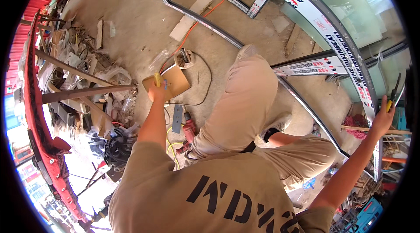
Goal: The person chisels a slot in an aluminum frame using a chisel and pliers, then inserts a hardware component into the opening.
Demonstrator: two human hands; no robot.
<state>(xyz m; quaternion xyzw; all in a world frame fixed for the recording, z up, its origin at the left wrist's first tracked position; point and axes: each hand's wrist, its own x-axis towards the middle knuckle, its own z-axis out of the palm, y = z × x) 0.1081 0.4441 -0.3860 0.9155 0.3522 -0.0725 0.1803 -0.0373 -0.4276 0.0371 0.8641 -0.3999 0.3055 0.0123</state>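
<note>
Yellow-handled tool point(389, 106) partly hidden in right grip point(382, 121); large frame point(326, 27) cut off by top edge.

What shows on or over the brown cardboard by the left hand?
The left hand overlaps the brown cardboard, holding a yellow object; a small blue item shows beside it. Whatever lies directly beneath the hand is covered.

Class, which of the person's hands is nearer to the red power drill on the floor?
Left. The left hand is ahead and left of the drill, by the brown cardboard; the right hand is far to the drill's right, beside the long white-and-black frame.
</note>
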